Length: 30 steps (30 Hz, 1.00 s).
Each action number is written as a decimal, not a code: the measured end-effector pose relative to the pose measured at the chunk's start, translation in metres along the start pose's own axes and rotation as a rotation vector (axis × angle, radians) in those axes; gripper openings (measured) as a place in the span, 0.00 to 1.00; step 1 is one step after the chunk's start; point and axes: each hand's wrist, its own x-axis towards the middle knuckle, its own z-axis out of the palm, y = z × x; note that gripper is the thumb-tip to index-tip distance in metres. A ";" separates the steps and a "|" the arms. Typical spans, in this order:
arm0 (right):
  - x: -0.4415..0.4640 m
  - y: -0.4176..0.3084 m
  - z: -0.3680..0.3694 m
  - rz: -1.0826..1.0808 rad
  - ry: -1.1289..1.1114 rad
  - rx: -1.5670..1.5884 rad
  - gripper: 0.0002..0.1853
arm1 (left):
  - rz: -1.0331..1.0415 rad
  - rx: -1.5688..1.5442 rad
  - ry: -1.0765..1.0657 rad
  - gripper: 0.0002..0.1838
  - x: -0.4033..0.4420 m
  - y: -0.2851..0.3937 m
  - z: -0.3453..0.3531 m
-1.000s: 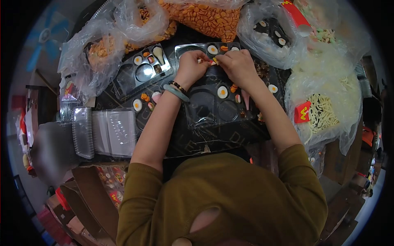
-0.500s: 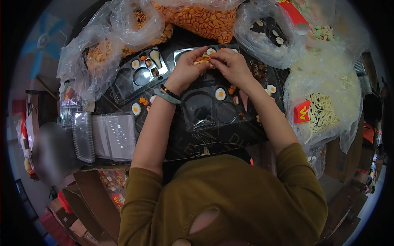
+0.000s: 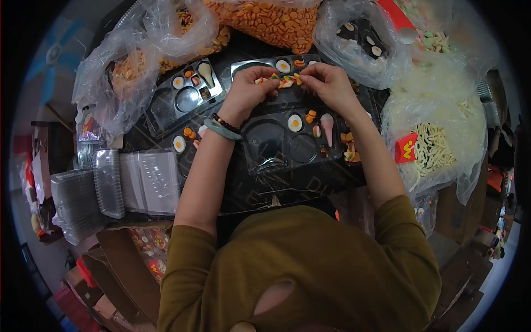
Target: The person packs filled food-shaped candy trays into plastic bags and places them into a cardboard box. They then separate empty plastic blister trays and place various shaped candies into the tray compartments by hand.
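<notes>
Over the far clear compartment tray (image 3: 239,68), my left hand (image 3: 247,91) is closed, its fingertips pinching small multicoloured toy-food pieces (image 3: 286,83) in red, yellow and green. Their exact kind is too small to tell. Just to the right, my right hand (image 3: 332,88) pinches a small orange-yellow toy-food piece (image 3: 298,79) between thumb and forefinger. Below both hands lies another clear tray (image 3: 263,160), holding a toy fried egg (image 3: 295,123), small orange pieces (image 3: 310,117) and a pink cone-shaped piece (image 3: 327,130). A third tray (image 3: 160,113) sits left of my left hand.
Plastic bags surround the table's far side: orange pieces (image 3: 271,25) at the back, pale noodle-like strands (image 3: 434,146) with a red carton (image 3: 406,148) at right. Clear lids (image 3: 148,180) and stacked clear containers (image 3: 77,202) lie at the left edge.
My hands have moved apart, the right one shifting right with a small orange-yellow piece. Multicoloured pieces now show between them. The blur over the stacked containers at left is gone.
</notes>
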 end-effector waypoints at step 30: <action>-0.008 -0.003 0.031 -0.481 0.128 -0.511 0.07 | 0.038 -0.272 -0.095 0.16 0.000 -0.006 -0.010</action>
